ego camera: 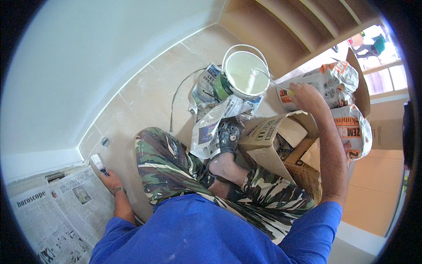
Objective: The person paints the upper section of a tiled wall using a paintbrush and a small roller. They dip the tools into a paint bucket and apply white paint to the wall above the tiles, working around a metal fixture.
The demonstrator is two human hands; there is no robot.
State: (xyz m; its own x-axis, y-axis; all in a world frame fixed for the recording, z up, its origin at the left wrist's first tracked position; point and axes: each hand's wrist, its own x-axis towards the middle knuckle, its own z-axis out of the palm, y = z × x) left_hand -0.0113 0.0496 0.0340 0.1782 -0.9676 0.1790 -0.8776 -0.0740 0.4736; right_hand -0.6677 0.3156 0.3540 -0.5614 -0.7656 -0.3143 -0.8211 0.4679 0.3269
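My right hand (301,94) is closed around the handle of a paint roller (255,73); its wire frame reaches over the rim of a green bucket (221,86), and the roller end is at the pale paint inside. Crumpled newspaper (211,128) lies under and beside the bucket. At the lower left, my left hand (111,181) grips a paintbrush (98,161) by its dark handle, with the pale bristle end towards the wall. Flat newspaper sheets (66,211) lie just left of that hand.
An open cardboard box (260,145) stands by my right leg, with printed bags (351,132) behind it. Wooden shelving (283,36) rises at the top right, a pale wall (75,66) at the left. A round metal floor piece (105,141) lies near the wall. Another person (376,46) is far off.
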